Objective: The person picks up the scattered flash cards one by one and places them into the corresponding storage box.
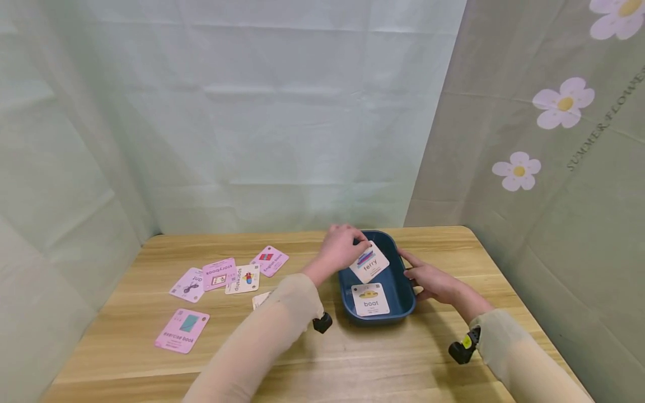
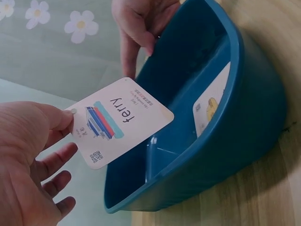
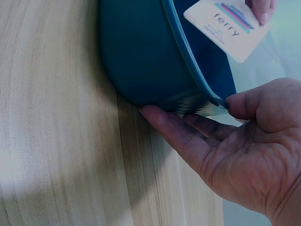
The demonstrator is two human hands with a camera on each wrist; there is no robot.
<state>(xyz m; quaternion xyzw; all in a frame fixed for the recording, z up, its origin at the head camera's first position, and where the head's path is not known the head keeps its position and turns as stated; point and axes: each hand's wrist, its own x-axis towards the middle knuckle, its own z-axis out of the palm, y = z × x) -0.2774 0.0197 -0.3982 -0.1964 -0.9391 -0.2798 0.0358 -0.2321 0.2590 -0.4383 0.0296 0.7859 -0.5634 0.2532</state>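
Observation:
My left hand [image 1: 344, 246] pinches a corner of the white ferry card [image 2: 123, 120] between thumb and finger, over the opening of a blue plastic bin [image 1: 380, 320]. The other left fingers spread loosely in the left wrist view. Inside the bin, a white boat card [image 1: 370, 300] lies near its front end. On the bin's right side, my right hand [image 3: 256, 146] holds the wall, thumb at the rim [image 3: 197, 77] and fingers against the outside near the bottom.
To the left on the wooden table [image 1: 126, 313] lie an exercise book card [image 1: 182, 331], a storybook card [image 1: 219, 273], a spaceship card [image 1: 243, 279], an English book card [image 1: 270, 261] and a card with a dark insect [image 1: 188, 285]. Another white card [image 1: 260, 300] is partly hidden by the left sleeve.

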